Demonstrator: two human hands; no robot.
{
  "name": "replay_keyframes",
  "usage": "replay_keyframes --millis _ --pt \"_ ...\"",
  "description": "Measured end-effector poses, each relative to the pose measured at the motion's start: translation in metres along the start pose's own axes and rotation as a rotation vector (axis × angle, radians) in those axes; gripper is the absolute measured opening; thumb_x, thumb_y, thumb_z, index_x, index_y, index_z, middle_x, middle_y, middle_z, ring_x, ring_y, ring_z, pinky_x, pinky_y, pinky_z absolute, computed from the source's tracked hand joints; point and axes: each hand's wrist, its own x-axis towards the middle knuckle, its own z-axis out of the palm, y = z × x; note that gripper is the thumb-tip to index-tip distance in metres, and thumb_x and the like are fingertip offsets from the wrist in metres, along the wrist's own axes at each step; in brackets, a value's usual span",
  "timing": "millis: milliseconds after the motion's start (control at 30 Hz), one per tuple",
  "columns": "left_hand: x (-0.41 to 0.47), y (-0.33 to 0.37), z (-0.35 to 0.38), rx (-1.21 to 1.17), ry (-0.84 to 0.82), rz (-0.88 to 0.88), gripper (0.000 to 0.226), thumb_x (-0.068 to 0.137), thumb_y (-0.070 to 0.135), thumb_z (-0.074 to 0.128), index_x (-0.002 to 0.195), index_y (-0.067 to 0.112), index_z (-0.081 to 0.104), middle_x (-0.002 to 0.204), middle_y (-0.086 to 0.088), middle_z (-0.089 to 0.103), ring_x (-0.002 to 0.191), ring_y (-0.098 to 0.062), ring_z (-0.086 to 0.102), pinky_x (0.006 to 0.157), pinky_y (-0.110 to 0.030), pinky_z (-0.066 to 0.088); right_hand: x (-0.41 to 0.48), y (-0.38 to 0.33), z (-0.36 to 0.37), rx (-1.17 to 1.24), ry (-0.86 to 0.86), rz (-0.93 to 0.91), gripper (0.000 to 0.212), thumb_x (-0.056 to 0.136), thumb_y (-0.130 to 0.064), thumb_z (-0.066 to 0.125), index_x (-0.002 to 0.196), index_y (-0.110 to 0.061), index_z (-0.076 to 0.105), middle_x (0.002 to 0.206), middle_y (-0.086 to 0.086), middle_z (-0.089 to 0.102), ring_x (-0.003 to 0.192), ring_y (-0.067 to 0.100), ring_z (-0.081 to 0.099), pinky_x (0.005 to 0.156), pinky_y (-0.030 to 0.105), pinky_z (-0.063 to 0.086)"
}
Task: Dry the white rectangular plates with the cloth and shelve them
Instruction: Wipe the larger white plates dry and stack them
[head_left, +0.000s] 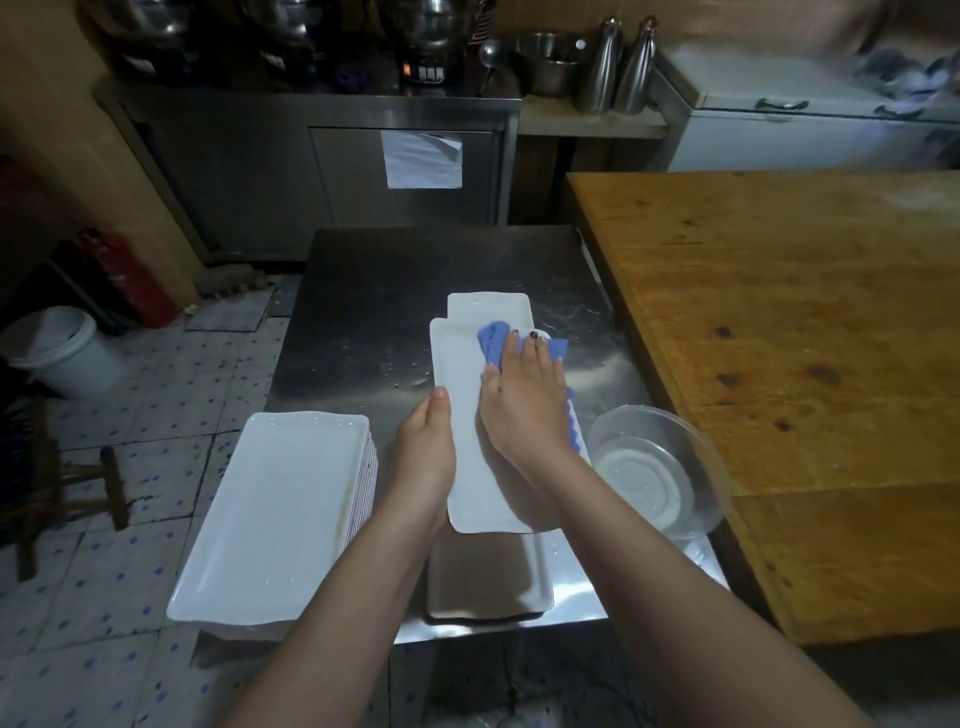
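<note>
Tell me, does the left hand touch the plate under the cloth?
Touching. The head view shows the left hand gripping the plate at its left edge, thumb lying on the rim, while the right hand presses the cloth onto it.

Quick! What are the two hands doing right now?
Left hand: grips the white plate by its left edge.
Right hand: open, pressing the blue cloth onto that plate.

White rectangular plate (462, 374), lengthwise, blue cloth (498, 340) crumpled on it, plate stack (275, 509) at left
</note>
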Motion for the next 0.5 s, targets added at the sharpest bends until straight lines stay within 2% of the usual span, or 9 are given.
replay_keyframes --millis 67,133,233,300,400,500 --pt "0.004 0.001 -0.001 -0.012 -0.008 -0.032 0.033 0.1 0.037 0.034 0.106 0.021 0.062 0.094 0.0 0.068 0.085 -0.018 0.065 0.073 -0.028 0.051 0.003 -0.01 0.001 0.036 -0.055 -0.054 0.05 0.102 -0.03 0.016 0.15 -0.016 0.013 0.157 0.005 0.015 0.145 0.021 0.009 0.117 0.038 0.003" --pt "0.007 0.0 -0.003 -0.051 -0.024 -0.071 0.034 0.099 0.038 0.035 0.097 0.021 0.063 0.08 0.004 0.067 0.072 -0.011 0.064 0.059 -0.022 0.05 -0.003 -0.02 -0.002 0.06 -0.117 -0.172 0.05 0.102 -0.027 0.016 0.151 -0.016 0.012 0.158 0.005 0.013 0.146 0.021 0.008 0.119 0.036 0.003" --pt "0.011 0.002 -0.008 -0.086 0.034 -0.092 0.038 0.099 0.039 0.037 0.076 0.023 0.062 0.061 0.013 0.061 0.053 0.001 0.057 0.04 -0.011 0.043 -0.024 -0.033 -0.015 0.21 -0.194 -0.282 0.047 0.102 -0.022 0.023 0.147 -0.01 0.026 0.153 0.009 0.028 0.141 0.023 0.021 0.116 0.037 0.014" --pt "0.016 0.003 -0.012 -0.081 0.084 -0.107 0.038 0.098 0.043 0.036 0.073 0.024 0.058 0.064 0.012 0.057 0.057 0.002 0.053 0.042 -0.01 0.04 -0.042 -0.036 -0.022 0.225 -0.23 -0.323 0.046 0.101 -0.02 0.027 0.144 -0.007 0.03 0.149 0.011 0.032 0.137 0.023 0.026 0.113 0.037 0.02" --pt "0.019 0.006 -0.017 -0.158 0.075 -0.182 0.041 0.097 0.045 0.037 0.081 0.016 0.06 0.074 0.001 0.06 0.067 -0.012 0.057 0.057 -0.02 0.045 -0.069 -0.029 -0.027 0.172 -0.317 -0.4 0.049 0.102 -0.02 0.026 0.149 -0.008 0.022 0.157 0.008 0.019 0.144 0.017 0.011 0.115 0.03 0.007" --pt "0.02 0.01 -0.022 -0.147 0.087 -0.177 0.038 0.098 0.044 0.036 0.084 0.016 0.058 0.071 0.004 0.06 0.061 -0.01 0.057 0.042 -0.015 0.045 -0.088 -0.014 -0.031 0.108 -0.408 -0.458 0.048 0.103 -0.024 0.022 0.15 -0.013 0.018 0.16 0.003 0.007 0.146 0.013 -0.001 0.114 0.022 -0.001"
